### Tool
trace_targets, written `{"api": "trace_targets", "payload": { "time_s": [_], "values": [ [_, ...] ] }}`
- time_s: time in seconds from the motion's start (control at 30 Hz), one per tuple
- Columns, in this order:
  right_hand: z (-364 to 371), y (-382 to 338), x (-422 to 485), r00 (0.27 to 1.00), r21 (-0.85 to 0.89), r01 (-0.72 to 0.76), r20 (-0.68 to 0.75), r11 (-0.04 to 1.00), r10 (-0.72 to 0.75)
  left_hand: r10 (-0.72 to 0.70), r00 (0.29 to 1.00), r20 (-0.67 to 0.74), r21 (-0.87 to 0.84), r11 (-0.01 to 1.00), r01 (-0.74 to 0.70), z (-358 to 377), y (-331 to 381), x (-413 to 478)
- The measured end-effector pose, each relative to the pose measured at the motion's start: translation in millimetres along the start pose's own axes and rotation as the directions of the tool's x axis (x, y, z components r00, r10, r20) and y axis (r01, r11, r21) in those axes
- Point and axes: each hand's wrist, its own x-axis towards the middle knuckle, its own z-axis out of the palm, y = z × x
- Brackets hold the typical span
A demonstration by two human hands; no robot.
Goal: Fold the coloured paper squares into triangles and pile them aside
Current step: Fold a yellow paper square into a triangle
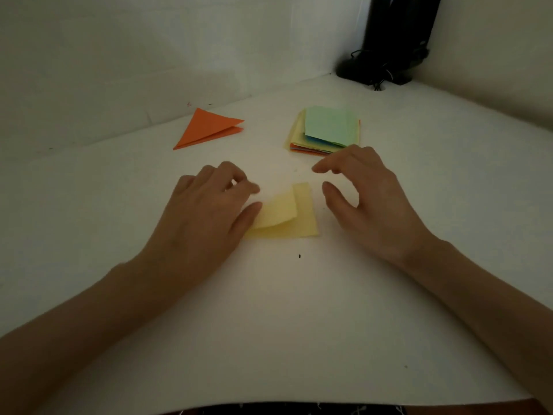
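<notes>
The left hand (206, 211) pinches the near-left part of the yellow paper square (303, 218) between thumb and curled fingers, while the right hand (368, 199) hovers just right of it, loosely spread, holding nothing. The sheet lies mid-worktop (299, 324), pale and soft-looking, its left flap curled over towards the right so that only a strip of the lower layer shows. Beyond the right hand, whose fingertips overlap its near edge, sits a stack of coloured squares (326, 130) topped in green; an orange triangle (209, 128) lies towards the far left edge, a black stand (392, 40) in the far right corner.
</notes>
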Motion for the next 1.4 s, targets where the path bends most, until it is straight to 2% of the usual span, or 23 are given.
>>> {"api": "trace_targets", "payload": {
  "time_s": [0.07,0.13,0.2,0.27,0.37,0.53,0.6,0.7,0.77,0.97,1.07,1.17,1.23,1.3,1.4],
  "values": [
    [3.7,-6.2,1.3,0.989,0.003,0.126,0.074,0.992,-0.125,0.094,0.995,0.017,0.009,0.996,-0.094,-1.9,-2.3,-15.8],
    [10.1,-14.2,3.0,0.961,-0.004,0.192,0.205,0.981,-0.187,0.128,0.991,0.043,0.011,0.992,-0.129,-1.6,-1.5,-23.2],
    [17.6,-18.5,3.5,0.913,-0.026,0.223,0.356,0.974,-0.199,0.140,0.988,0.067,0.023,0.990,-0.141,-1.2,-0.9,-23.5],
    [21.7,-18.8,3.6,0.881,-0.071,0.232,0.438,0.970,-0.179,0.129,0.988,0.090,0.005,0.992,-0.130,-2.9,-0.9,-23.3],
    [20.5,-16.6,5.2,0.903,-0.160,0.189,0.416,0.969,-0.108,0.109,0.989,0.102,-0.011,0.994,-0.109,-4.4,-1.8,-24.6],
    [10.3,4.7,7.4,0.959,-0.279,-0.005,0.272,0.960,0.084,0.089,0.992,0.092,-0.034,0.996,-0.086,-2.7,-1.1,-25.5],
    [6.7,4.8,7.5,0.971,-0.316,0.056,0.238,0.947,0.022,0.091,0.992,0.087,-0.020,0.996,-0.089,-1.9,-0.4,-26.1],
    [10.8,-7.6,4.8,0.918,-0.211,0.229,0.371,0.950,-0.138,0.093,0.992,0.085,0.002,0.996,-0.093,-2.0,-1.1,-26.2],
    [15.1,-11.8,3.2,0.888,-0.181,0.236,0.438,0.955,-0.137,0.115,0.990,0.077,0.023,0.993,-0.117,-3.4,-2.1,-25.8],
    [16.3,-8.3,2.7,0.889,-0.164,0.153,0.453,0.975,-0.064,0.191,0.979,-0.070,0.097,0.978,-0.184,-19.1,-8.9,-25.6],
    [16.9,-7.9,4.2,0.878,-0.116,0.125,0.475,0.985,-0.055,0.135,0.985,-0.110,-0.016,0.990,-0.138,-18.2,-4.2,-20.8],
    [16.1,-7.4,6.9,0.878,-0.039,0.076,0.476,0.996,-0.048,0.116,0.992,-0.054,-0.090,0.989,-0.121,-7.2,1.8,-11.8],
    [11.8,-4.5,10.0,0.891,0.087,-0.075,0.453,0.993,0.028,0.173,0.984,-0.040,-0.080,0.981,-0.175,-0.2,1.0,-8.9],
    [5.3,2.3,14.0,0.923,0.135,-0.211,0.353,0.968,0.152,0.193,0.979,-0.067,-0.072,0.978,-0.197,2.6,-1.9,-4.9],
    [1.4,12.1,17.4,0.912,-0.032,-0.312,0.272,0.950,0.309,0.186,0.980,-0.077,-0.036,0.981,-0.189,8.0,-1.2,7.1]
  ]
}}
